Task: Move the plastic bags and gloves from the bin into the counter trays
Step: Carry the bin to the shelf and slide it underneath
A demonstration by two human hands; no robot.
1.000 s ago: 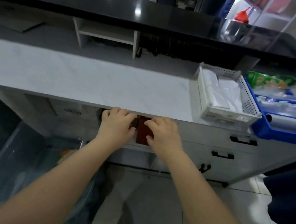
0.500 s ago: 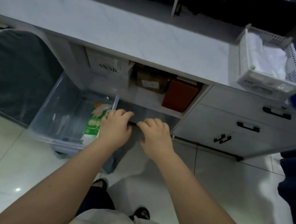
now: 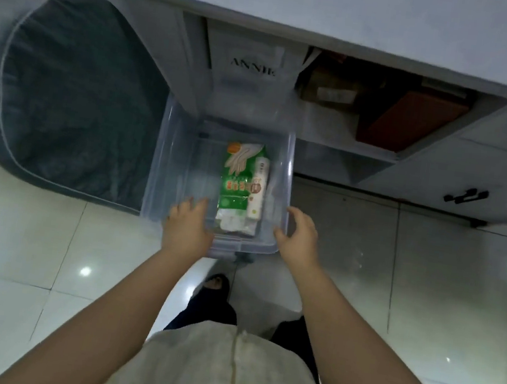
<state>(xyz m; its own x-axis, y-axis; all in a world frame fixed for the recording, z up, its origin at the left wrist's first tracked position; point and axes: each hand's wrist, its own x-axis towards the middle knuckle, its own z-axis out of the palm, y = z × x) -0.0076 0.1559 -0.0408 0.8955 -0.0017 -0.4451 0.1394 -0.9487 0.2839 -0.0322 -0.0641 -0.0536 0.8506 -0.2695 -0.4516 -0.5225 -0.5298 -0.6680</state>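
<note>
Both hands are open and empty: the left hand (image 3: 187,228) touches the near-left rim of the clear plastic bin (image 3: 286,177), the right hand (image 3: 299,235) its near-right corner. Inside the bin lie one green glove packet (image 3: 237,177) and, touching its right side, one white roll of bags (image 3: 258,189).

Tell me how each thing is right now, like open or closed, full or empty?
Bin: on the floor, lid off, nearly empty.
Glove pack: sealed, lying flat in the bin.
Roll: lying flat beside the glove pack.
Left hand: open, at the bin's near rim, holding nothing.
Right hand: open, at the bin's right corner, holding nothing.
Shelf: open-fronted, boxes inside.
Drawers: closed.
</note>
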